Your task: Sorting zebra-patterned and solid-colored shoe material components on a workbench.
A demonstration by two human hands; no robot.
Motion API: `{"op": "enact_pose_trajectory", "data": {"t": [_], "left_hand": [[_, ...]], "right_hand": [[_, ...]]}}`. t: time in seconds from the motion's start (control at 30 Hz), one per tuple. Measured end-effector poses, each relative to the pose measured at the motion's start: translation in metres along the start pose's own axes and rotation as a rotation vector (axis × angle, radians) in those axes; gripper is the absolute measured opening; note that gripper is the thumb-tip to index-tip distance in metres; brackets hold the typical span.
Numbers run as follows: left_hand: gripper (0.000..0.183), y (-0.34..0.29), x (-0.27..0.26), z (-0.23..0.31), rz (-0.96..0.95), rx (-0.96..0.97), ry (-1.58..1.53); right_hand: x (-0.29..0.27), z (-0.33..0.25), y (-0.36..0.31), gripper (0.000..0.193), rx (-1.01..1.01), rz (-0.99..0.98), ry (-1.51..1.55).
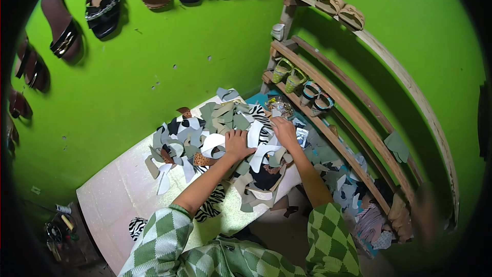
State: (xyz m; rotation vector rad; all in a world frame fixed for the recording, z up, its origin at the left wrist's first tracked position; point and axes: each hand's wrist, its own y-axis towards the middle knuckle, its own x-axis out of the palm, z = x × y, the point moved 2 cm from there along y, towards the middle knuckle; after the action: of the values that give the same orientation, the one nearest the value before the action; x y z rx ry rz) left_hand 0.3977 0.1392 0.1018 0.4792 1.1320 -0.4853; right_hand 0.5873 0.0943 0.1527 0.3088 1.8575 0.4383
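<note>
A heap of loose cut scraps (192, 136), in grey, olive, white, black and animal prints, covers the far part of a pale table (123, 174). My left hand (238, 145) rests on the heap with its thumb spread from the fingers, beside a white piece (254, 134). To its right, my right hand (283, 132) reaches into the heap's right side, fingers bent together near a zebra-print piece (260, 116). What those fingers hold, if anything, is hidden. Below my hands lie a white curved piece (262, 158) and a black scrap (266, 178).
On the right stands a wooden rack (353, 110) bearing yellow-green shoes (288, 76), blue-edged sandals (316, 98) and tan sandals (341, 12). Fabric and scraps (371, 223) crowd its base, near a blurred brown shape (425, 215). Slippers (105, 13) hang along the green wall.
</note>
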Motion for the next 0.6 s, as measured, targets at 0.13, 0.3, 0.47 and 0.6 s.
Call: {"op": "enact_pose_trajectory", "data": {"t": [0.13,0.3,0.47,0.6], "left_hand": [[0.076,0.001,0.022,-0.005,0.09,0.017,0.041],[0.05,0.002,0.022,-0.011,0.179,0.048,0.011],[0.019,0.005,0.003,-0.027,0.353,-0.038,-0.032],[0.024,-0.01,-0.028,-0.049,0.342,-0.073,-0.168]], "right_hand": [[-0.008,0.004,0.001,0.022,0.026,0.022,0.116],[-0.018,0.003,-0.008,0.021,-0.013,-0.003,0.176],[-0.014,-0.002,-0.038,0.019,-0.056,0.01,0.255],[-0.018,-0.023,-0.056,0.017,-0.102,-0.032,0.281]]}}
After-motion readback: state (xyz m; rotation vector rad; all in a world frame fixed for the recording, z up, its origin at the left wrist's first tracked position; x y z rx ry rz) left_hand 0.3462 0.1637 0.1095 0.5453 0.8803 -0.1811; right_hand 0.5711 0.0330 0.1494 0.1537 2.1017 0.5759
